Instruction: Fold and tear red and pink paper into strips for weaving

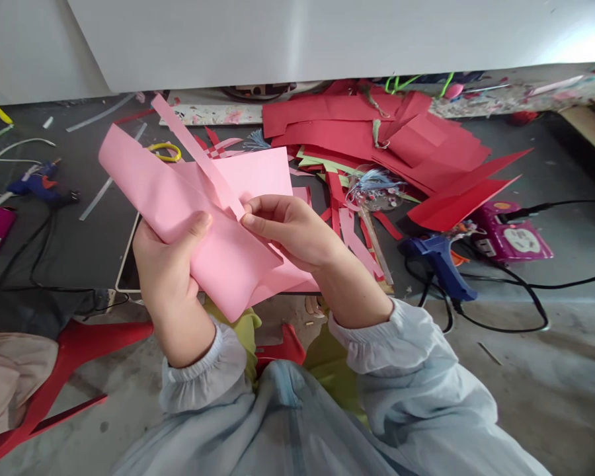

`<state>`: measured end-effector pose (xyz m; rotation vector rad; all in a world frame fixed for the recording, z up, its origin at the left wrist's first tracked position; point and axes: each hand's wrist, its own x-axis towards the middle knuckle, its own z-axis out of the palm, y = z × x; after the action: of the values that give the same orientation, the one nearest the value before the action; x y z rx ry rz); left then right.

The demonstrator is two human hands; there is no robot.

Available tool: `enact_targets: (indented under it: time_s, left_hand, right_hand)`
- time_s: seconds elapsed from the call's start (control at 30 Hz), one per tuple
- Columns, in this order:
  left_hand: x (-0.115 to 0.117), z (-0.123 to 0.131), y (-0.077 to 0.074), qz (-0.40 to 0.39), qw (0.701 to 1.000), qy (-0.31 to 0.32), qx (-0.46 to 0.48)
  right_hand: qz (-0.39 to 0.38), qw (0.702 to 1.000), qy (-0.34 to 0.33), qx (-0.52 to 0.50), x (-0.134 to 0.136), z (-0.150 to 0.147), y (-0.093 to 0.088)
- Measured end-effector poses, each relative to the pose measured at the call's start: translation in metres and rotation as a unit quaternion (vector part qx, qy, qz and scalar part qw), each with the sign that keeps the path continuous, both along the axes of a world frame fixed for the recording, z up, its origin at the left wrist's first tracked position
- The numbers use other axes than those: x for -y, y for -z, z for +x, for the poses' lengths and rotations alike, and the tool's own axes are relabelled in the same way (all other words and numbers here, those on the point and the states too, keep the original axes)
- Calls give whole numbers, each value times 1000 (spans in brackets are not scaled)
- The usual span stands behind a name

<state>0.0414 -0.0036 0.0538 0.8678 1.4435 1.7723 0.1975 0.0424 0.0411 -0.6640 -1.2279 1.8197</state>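
Observation:
My left hand (171, 258) is closed on a curved sheet of pink paper (233, 264), thumb on top and the other fingers hidden beneath it. Between thumb and fingertips, my right hand (290, 228) pinches the lower end of a narrow pink paper strip (193, 149). The strip slants up to the left across the sheet. Whether it is joined to the sheet there, I cannot tell. More pink paper (270, 172) lies behind and below on the table.
Red paper sheets (327, 135) are heaped at the back, with paper strips in front. A blue glue gun (441, 261) and a purple box (513, 231) with black cables stand at the right. Another blue glue gun (37, 185) lies left, and yellow-handled scissors (166, 152) lie behind the paper.

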Motion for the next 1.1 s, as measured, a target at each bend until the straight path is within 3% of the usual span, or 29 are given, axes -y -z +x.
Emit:
enact_targets:
  time_s: [0.33,0.67,1.1]
  left_hand:
    - [-1,-2,1,3,1000,-27,9]
    - [-1,-3,2,19,999,-38,12]
    - [-1,-7,4,11,999,-51,-11]
  right_hand:
    - [-38,998,-8,40,-2,5,2]
    - [-67,998,1,-5,1,0,0]
    - [-37,998,-31,48,-2,6,3]
